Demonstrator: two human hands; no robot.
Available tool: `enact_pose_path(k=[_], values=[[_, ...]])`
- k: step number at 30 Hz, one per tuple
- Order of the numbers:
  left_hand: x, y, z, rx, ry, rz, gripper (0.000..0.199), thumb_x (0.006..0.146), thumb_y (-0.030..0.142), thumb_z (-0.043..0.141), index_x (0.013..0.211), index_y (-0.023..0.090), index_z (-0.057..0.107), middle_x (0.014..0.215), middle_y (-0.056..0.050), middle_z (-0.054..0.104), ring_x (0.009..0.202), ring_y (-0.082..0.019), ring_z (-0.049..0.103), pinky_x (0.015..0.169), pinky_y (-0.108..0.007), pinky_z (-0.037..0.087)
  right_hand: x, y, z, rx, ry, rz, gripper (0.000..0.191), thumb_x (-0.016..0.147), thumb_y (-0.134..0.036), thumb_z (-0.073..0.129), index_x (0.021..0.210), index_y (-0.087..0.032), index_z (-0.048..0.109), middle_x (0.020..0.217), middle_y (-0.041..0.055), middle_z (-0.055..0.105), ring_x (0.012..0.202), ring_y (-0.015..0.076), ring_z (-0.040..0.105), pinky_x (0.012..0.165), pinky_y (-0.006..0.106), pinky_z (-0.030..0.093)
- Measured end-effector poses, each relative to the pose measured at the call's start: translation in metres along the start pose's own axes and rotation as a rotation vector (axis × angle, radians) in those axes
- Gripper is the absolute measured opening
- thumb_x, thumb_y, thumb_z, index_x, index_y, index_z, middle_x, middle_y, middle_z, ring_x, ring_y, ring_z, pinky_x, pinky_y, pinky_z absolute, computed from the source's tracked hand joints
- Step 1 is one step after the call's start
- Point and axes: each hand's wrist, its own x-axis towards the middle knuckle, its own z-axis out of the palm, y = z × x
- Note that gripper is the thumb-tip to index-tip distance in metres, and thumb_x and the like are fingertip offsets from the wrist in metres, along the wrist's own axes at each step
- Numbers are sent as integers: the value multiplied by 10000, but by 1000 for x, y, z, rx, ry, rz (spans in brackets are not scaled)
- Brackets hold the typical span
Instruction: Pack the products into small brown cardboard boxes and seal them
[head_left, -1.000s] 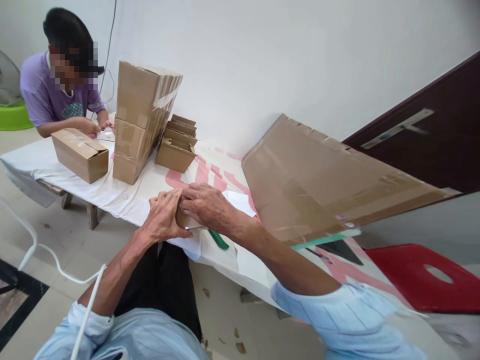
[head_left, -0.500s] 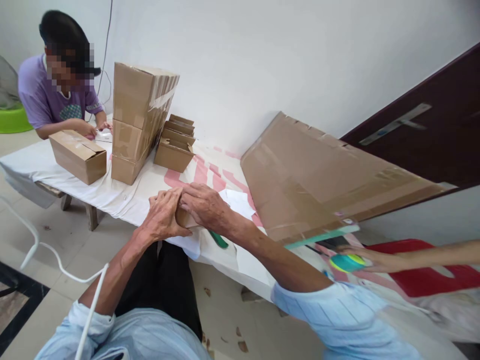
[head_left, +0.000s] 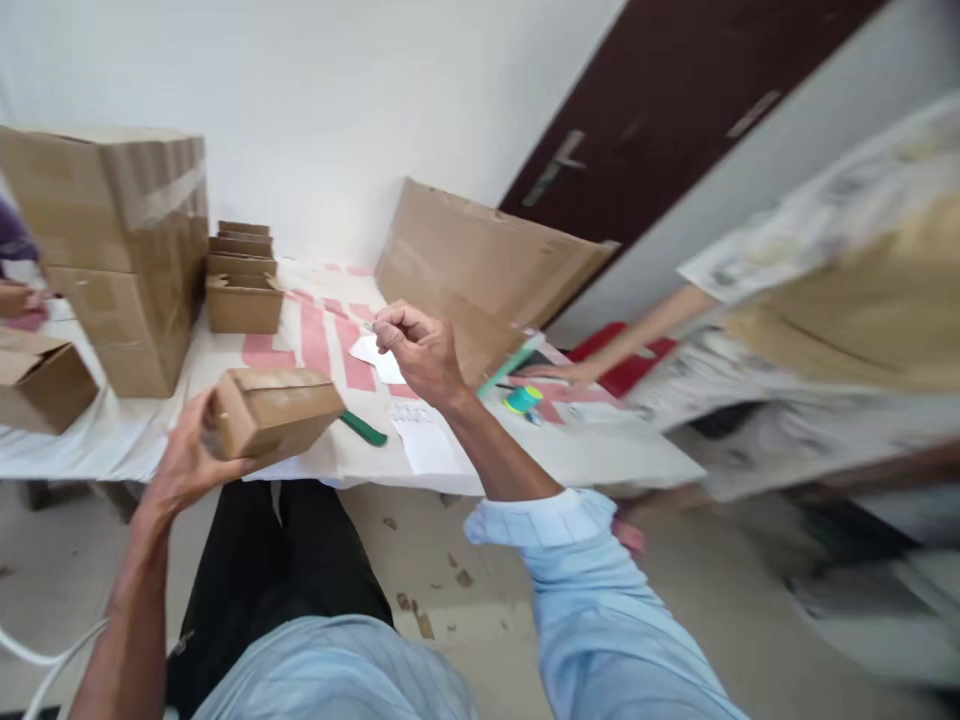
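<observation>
My left hand (head_left: 187,455) grips one end of a small brown cardboard box (head_left: 281,415), held tilted above the table's front edge. Raised to the right of it, my right hand (head_left: 420,350) has thumb and fingers pinched together. A tiny pale bit shows at those fingertips, too small to name. Beneath the right hand lie a white paper sheet (head_left: 381,362) and another sheet (head_left: 427,443) with a row of small marks along its top. A green, handle-like object (head_left: 364,429) rests just right of the box.
Tall taped cartons (head_left: 142,270) stand at the left, beside open small boxes (head_left: 244,300). A big cardboard sheet (head_left: 442,265) leans at the back. On the right, a co-worker's arm (head_left: 637,335) reaches over the table near a teal and yellow roll (head_left: 523,399).
My right hand has come off the box and moved up to the right, fingers pinched. My left hand keeps the box. The view has swung right; the co-worker has let go of the roll.
</observation>
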Motion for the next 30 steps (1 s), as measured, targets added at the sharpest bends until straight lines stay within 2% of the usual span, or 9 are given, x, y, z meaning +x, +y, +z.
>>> enact_pose_path(k=[3,5,8,11,15,17,20,24,30], values=[[-5,-36,-14,-33,-11,-111,1069,632,557,952,1549,330,451,1592,-86,573,1469,-435,555,1222,-673,455,-40,56,-46,-109,168,135,320,973,-456,654,762,-221,605,731,-27,554,688,139,500,682,286,431],[-12,-55,-16,-113,-9,-191,1045,619,537,975,1517,418,453,1633,-41,551,1500,-439,536,1192,-693,486,-77,93,-67,-204,217,250,325,938,-458,653,726,-223,579,721,-25,552,693,145,496,682,292,421],[-17,-73,-13,-236,120,-226,1159,458,521,1029,1463,368,472,1639,-123,551,1510,-494,514,1125,-699,543,-132,138,-79,-272,220,403,351,909,-491,624,684,-232,552,697,-12,554,698,164,507,683,303,433],[-11,-78,-10,-251,214,-219,1174,326,460,1046,1358,293,513,1580,-195,589,1476,-525,542,1041,-675,609,-166,168,-75,-274,216,454,321,882,-470,614,671,-234,563,705,6,580,715,183,540,688,310,455],[-2,-73,-11,-252,219,-188,851,476,454,1007,1198,345,571,1514,-123,658,1470,-490,564,1006,-677,635,-177,200,-58,-257,191,478,263,875,-417,597,684,-236,580,732,13,621,741,192,579,731,316,484],[-1,-68,-14,-254,222,-192,758,506,483,985,1135,348,584,1473,-107,689,1456,-487,579,998,-687,637,-176,213,-49,-249,170,477,237,874,-391,596,694,-238,585,751,13,639,757,192,593,751,315,489],[-3,-60,-16,-251,220,-225,782,418,468,1007,1055,323,578,1413,-104,725,1435,-504,595,967,-668,656,-174,227,-40,-247,129,469,199,876,-355,592,714,-238,599,777,14,658,780,192,608,766,313,485],[-7,-51,-15,-261,214,-223,719,481,454,993,1066,336,591,1447,-91,703,1469,-488,568,994,-638,648,-177,237,-38,-268,61,451,187,893,-332,592,735,-235,617,798,17,663,785,189,614,777,314,476],[-1,-51,-16,-299,175,-225,822,444,422,1005,1121,328,548,1568,-126,611,1521,-515,495,1072,-731,560,-180,242,-38,-325,-29,409,189,932,-295,590,757,-235,627,826,25,664,800,192,616,795,317,469]])
